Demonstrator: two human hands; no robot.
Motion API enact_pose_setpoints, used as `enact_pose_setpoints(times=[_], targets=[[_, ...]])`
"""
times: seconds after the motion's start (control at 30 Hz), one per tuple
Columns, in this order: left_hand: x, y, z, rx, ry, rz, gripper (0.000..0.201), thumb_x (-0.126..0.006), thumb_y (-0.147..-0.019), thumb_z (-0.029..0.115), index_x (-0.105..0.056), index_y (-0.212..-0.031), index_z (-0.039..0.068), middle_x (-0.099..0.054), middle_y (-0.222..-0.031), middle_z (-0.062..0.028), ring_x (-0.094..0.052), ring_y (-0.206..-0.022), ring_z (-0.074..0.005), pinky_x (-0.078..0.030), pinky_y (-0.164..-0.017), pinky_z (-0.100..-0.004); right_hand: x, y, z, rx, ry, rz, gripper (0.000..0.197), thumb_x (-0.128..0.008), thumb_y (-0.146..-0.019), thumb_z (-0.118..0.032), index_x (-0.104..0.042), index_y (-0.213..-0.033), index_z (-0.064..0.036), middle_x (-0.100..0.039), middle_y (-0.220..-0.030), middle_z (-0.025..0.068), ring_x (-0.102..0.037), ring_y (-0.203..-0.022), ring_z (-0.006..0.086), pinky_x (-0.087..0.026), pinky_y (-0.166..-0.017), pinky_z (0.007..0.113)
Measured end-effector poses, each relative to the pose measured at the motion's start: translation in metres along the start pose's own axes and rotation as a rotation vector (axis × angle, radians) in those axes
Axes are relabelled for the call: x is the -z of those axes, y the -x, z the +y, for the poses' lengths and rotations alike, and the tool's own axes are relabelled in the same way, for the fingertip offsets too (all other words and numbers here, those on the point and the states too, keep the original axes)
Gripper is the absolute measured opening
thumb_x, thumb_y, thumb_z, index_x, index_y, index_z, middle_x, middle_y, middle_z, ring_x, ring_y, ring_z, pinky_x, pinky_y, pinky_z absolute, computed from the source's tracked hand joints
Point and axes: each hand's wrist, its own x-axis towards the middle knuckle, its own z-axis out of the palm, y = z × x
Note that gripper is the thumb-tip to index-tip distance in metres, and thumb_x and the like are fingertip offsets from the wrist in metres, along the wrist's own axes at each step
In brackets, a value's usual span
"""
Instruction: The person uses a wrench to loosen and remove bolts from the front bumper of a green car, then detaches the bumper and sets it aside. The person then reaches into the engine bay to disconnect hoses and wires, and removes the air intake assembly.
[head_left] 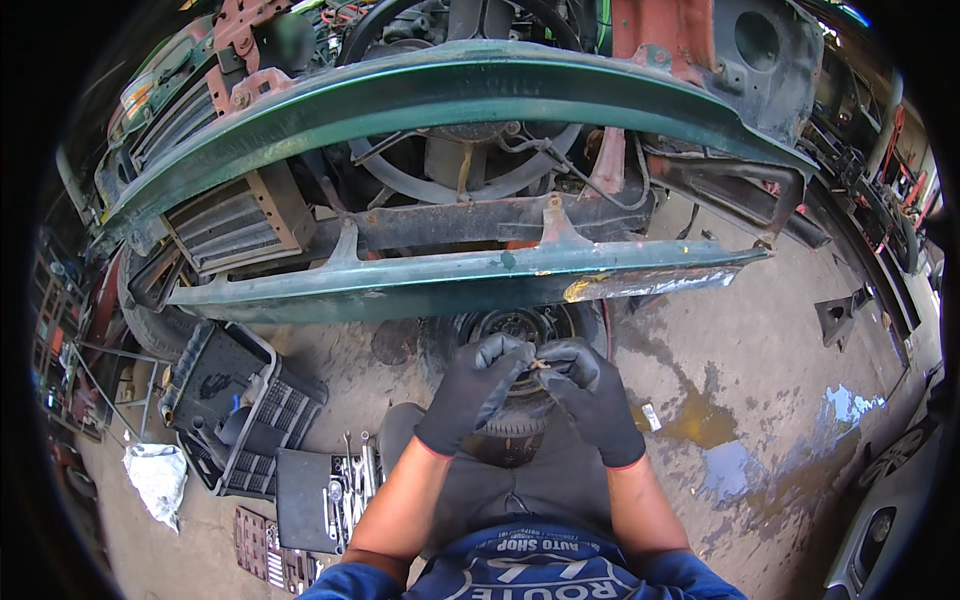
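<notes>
Wrenches [352,490] lie to my left; next comes my gloved left hand [475,395], fingertips pinching a small tan piece [541,365] just to their right, its long axis too small to tell; then my right hand [592,395], seemingly nearer, pinching it from the right

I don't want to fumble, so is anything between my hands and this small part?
Nothing visible but your gloves: the left hand and right hand both pinch the small part. The wheel shows beyond it, not in between.
</notes>
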Motion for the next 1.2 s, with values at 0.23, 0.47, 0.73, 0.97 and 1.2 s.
enact_pose_setpoints(times=[0.23,0.47,0.73,0.97,1.2], targets=[[-0.002,0.004,-0.037,0.047,0.871,-0.012,0.058,-0.052,-0.105,0.050,-0.051,-0.140,0.004,-0.063,-0.120,-0.0164,-0.062,-0.113,-0.0276,-0.051,-0.093,-0.0417,-0.007,0.022,-0.003,-0.004,0.251,0.029,0.024,-0.069,-0.093,-0.004,-0.066,-0.117,0.0009,-0.072,-0.103,0.0100,-0.070,-0.094,0.0165,-0.055,-0.080,0.031],[-0.011,0.011,-0.058,-0.139,0.769,-0.033,0.079,-0.063,-0.096,0.047,-0.037,-0.155,0.002,-0.050,-0.149,-0.0253,-0.050,-0.139,-0.0383,-0.042,-0.115,-0.0464,-0.029,0.025,0.001,0.120,0.476,0.072,0.021,-0.075,-0.088,-0.006,-0.071,-0.108,0.0008,-0.074,-0.100,0.0158,-0.072,-0.093,0.0244,-0.055,-0.081,0.034],[-0.009,0.028,-0.044,-0.209,0.541,-0.090,0.074,-0.061,-0.095,0.027,-0.030,-0.158,0.002,-0.046,-0.154,-0.0241,-0.047,-0.142,-0.0344,-0.040,-0.114,-0.0410,-0.029,0.022,0.006,0.143,0.444,0.069,0.021,-0.073,-0.089,-0.005,-0.070,-0.109,0.0010,-0.071,-0.101,0.0175,-0.071,-0.094,0.0319,-0.054,-0.083,0.038],[0.001,0.030,-0.044,-0.125,0.669,-0.090,0.063,-0.051,-0.101,0.013,-0.030,-0.160,0.007,-0.047,-0.154,-0.0225,-0.050,-0.140,-0.0280,-0.043,-0.112,-0.0365,-0.031,0.024,0.002,0.189,0.431,0.074,0.023,-0.074,-0.087,-0.004,-0.072,-0.109,-0.0010,-0.073,-0.103,0.0151,-0.071,-0.096,0.0281,-0.054,-0.086,0.036],[-0.002,0.034,-0.052,-0.153,0.709,-0.015,0.061,-0.053,-0.103,0.018,-0.031,-0.158,0.002,-0.047,-0.154,-0.0229,-0.047,-0.142,-0.0313,-0.043,-0.112,-0.0371,-0.040,0.027,0.017,0.219,0.504,0.061,0.027,-0.074,-0.085,-0.004,-0.071,-0.112,-0.0003,-0.072,-0.108,0.0165,-0.070,-0.102,0.0320,-0.054,-0.091,0.039]])
